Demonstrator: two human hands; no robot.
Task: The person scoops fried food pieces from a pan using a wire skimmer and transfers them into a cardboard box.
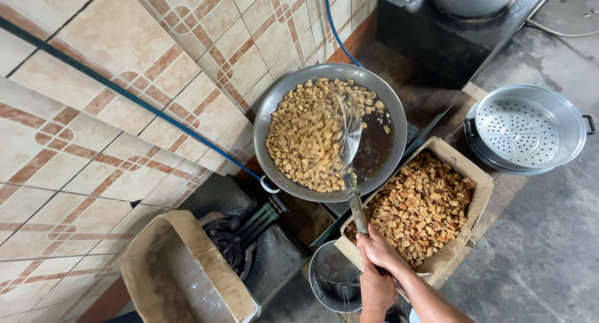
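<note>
My right hand [376, 250] grips the long handle of a wire skimmer [340, 136]. Just below it my left hand [377, 290] also closes around the handle's end. The skimmer's mesh bowl, blurred by motion, is over a large grey wok [274, 104]. Several golden-brown fried pieces [299, 142] fill the wok's left side, with dark oil [377, 145] on its right. To the right of my hands, a cardboard box [480, 195] holds more browned fried pieces [424, 207].
A perforated metal steamer pot [527, 129] sits on the concrete floor at right. A cardboard box [181, 270] with only crumbs and a gas burner [232, 243] lie at lower left. A small metal pot [331, 274] is under my hands. A blue hose [118, 89] crosses the tiled wall.
</note>
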